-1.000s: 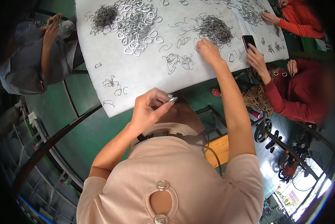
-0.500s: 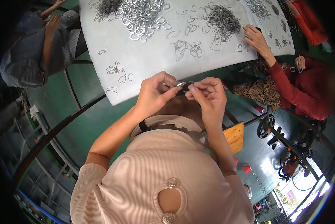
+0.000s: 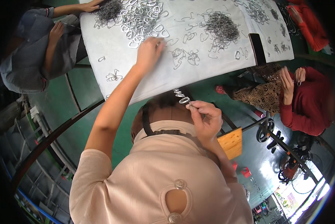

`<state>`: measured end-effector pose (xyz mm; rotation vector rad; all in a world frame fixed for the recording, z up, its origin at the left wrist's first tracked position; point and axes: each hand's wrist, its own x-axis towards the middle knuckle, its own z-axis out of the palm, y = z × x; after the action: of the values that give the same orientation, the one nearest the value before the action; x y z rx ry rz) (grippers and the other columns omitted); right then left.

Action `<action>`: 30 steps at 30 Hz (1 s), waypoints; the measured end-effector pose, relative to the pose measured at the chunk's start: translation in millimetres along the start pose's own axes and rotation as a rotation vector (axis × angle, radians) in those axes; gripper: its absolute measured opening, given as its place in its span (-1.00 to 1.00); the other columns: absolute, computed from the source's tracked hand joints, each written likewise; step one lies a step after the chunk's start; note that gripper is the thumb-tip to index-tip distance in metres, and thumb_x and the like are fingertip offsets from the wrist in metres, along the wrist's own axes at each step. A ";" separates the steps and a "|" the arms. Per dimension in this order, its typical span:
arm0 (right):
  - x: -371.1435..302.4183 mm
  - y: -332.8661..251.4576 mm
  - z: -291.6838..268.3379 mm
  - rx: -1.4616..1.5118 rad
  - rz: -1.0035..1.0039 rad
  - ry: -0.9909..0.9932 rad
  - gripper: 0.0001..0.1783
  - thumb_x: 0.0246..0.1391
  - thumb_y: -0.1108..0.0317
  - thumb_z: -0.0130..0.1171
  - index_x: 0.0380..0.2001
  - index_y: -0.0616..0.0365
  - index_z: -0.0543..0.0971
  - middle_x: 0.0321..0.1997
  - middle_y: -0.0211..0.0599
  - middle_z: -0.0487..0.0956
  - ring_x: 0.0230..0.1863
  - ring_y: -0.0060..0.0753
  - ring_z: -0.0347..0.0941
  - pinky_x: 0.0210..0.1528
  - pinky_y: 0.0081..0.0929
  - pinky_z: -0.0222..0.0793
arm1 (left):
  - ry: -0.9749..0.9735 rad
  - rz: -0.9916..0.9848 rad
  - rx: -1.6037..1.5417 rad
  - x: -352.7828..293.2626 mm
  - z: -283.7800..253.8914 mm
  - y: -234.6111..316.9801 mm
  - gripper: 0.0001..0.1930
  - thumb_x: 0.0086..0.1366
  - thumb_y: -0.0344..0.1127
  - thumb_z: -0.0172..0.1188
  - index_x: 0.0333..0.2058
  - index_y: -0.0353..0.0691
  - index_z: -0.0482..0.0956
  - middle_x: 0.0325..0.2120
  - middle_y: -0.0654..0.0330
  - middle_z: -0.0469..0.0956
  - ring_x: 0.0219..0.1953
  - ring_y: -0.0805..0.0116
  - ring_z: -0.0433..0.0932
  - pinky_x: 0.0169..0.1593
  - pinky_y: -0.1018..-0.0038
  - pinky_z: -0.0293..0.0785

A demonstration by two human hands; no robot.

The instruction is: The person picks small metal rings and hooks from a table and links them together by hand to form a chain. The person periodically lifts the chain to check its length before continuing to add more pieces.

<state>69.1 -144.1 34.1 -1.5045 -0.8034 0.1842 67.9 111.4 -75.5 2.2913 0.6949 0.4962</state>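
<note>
Pinching one small stack of metal rings (image 3: 182, 98) at the table (image 3: 197, 74) edge, right hand (image 3: 206, 119) closed. Left hand (image 3: 149, 52) reaches the ring pile (image 3: 141, 18), grip unclear. Two wire heaps: one middle (image 3: 221, 26), one far-left (image 3: 108, 10). One phone (image 3: 257, 48). Two co-workers seated.

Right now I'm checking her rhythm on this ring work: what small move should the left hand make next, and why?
Probably close the left hand on one metal ring from the ring pile and bring it back. It is stretched out at the pile's near edge on the white table, while the right hand holds a short stack of rings near her body.
</note>
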 end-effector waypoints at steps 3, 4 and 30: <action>-0.9 -0.4 -2.3 -0.007 0.040 -0.009 -0.71 -0.10 0.71 0.22 -0.34 0.24 0.36 -0.33 -0.08 0.60 -0.32 -0.29 0.58 -0.30 -0.48 0.53 | 0.029 0.041 0.313 30.6 20.6 -4.5 -0.73 0.14 -0.23 0.24 -0.19 -0.18 0.59 -0.36 0.13 0.54 -0.37 0.12 0.54 -0.32 0.29 0.47; -2.1 0.8 -2.8 -0.019 0.043 -0.012 -0.70 -0.10 0.70 0.23 -0.34 0.24 0.36 -0.33 -0.08 0.60 -0.32 -0.28 0.58 -0.30 -0.49 0.52 | 0.038 0.056 0.332 35.0 25.0 -4.8 -0.72 0.12 -0.23 0.25 -0.19 -0.17 0.58 -0.36 0.13 0.53 -0.36 0.12 0.54 -0.32 0.28 0.47; 10.2 24.2 5.8 -0.086 0.135 0.027 -0.79 -0.02 0.56 0.22 -0.29 0.25 0.44 -0.36 -0.21 0.58 -0.42 -0.44 0.55 -0.40 -0.58 0.49 | -0.238 -0.151 -0.688 -83.0 -61.4 131.6 -0.87 0.12 -0.57 0.20 -0.31 -0.35 0.57 -0.42 0.17 0.60 -0.38 0.48 0.59 -0.29 0.59 0.53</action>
<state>82.1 -130.9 14.6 -1.6402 -0.6955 0.2315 15.8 9.9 46.9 1.6033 0.4758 0.3168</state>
